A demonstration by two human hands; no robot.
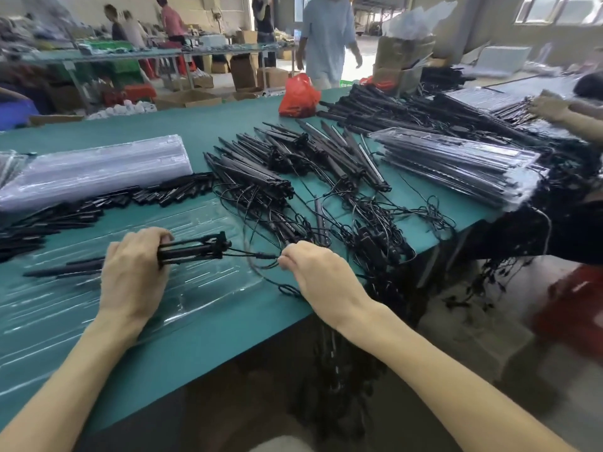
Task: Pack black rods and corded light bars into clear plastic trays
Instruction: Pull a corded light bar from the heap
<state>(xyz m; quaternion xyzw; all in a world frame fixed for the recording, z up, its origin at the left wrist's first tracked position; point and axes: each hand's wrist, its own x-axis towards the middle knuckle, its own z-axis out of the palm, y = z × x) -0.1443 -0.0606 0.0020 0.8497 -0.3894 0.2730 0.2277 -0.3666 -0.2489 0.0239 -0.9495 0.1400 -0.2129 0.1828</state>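
- Gripping a bundle of light bars (192, 251) in the left hand (133, 272), fingers curled round it, just above the clear tray (212, 288).
- Pinching its cord (261, 256) with the right hand (319, 272), beside the bundle.
- Likely stiff, light bars and limp, snag-prone cord: better held mid-bar.
- Leaving a tangled pile (261, 177) beyond both hands.

Daylight fills a workshop, where a teal-covered surface (208, 321) runs across the foreground, its edge dropping to a grey concrete floor (522, 370). Behind it, long tables (130, 54) stand before a pale wall (202, 8), with open cardboard boxes (187, 99) on the floor around them. Several people (169, 21) stand at the tables; a person in a pale blue shirt (328, 40) stands in the aisle. Windows (551, 8) at upper right let in the light. A blurred red object (574, 305), possibly a stool, sits low at the right edge.
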